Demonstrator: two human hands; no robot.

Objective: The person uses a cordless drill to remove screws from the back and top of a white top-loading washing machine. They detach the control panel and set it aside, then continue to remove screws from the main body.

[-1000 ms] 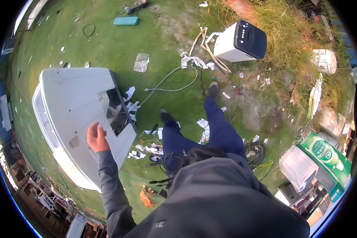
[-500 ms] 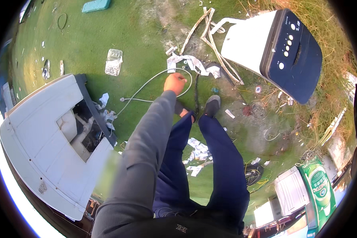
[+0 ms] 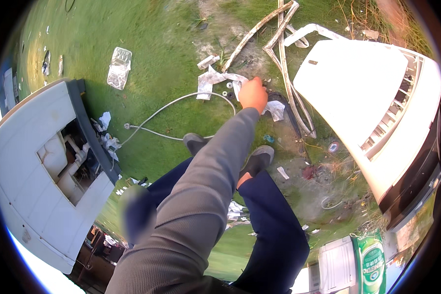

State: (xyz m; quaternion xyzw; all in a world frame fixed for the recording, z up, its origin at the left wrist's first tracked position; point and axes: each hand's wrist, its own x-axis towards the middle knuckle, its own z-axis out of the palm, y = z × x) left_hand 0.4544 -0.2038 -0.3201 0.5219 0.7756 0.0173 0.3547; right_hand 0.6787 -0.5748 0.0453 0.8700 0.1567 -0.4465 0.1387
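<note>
My left hand [image 3: 253,95], on a grey sleeve, reaches out ahead over the ground with its fingers curled closed. Whatever may be inside them is too small to make out. White paper scraps [image 3: 276,110] lie right by the hand. Small round white and dark pieces [image 3: 230,90] sit close to its left side. A pale grey power cord [image 3: 169,104] with a plug loops on the ground and passes behind the wrist. To the right is a large white appliance housing [image 3: 350,81] with a slotted vent, tilted. My right hand is out of view.
A white appliance body [image 3: 29,161] with an opening onto hoses stands at the left. Bent pale strips [image 3: 259,27] lie at the top, a clear plastic tray [image 3: 119,68] upper left. My shoes [image 3: 256,159] stand close by. A green box [image 3: 371,259] is at lower right.
My left hand has moved right, from above the cord to the paper scraps. The white housing has turned, its dark knobbed panel swinging out of sight. The view has shifted and my legs are wider apart.
</note>
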